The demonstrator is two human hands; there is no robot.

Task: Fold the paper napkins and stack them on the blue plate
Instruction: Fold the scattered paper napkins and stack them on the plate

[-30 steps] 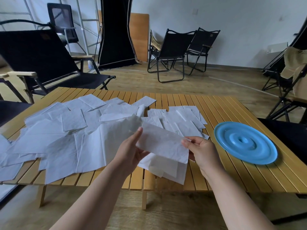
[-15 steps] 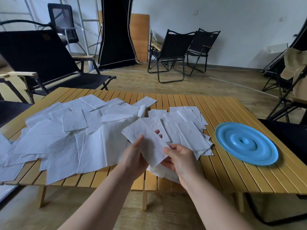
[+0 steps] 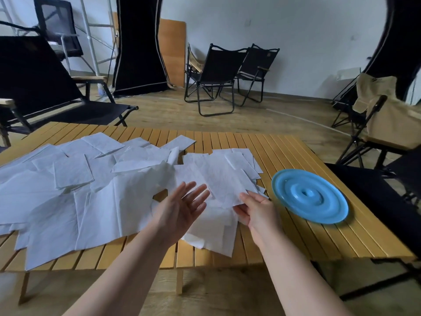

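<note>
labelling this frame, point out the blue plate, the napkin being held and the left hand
blue plate (image 3: 293, 197): head view, bare left rim.
held napkin (image 3: 218, 179): head view, middle of the sheet.
left hand (image 3: 182, 208): head view, open palm.

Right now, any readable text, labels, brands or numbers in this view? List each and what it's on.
None readable.
Round blue plastic plate: raised rings only, no lettering.
White paper napkins on the slatted wooden table: blank.
Black folding chair at the far wall: a small patch on the backrest of the one behind it, too small and blurred to read.
</note>
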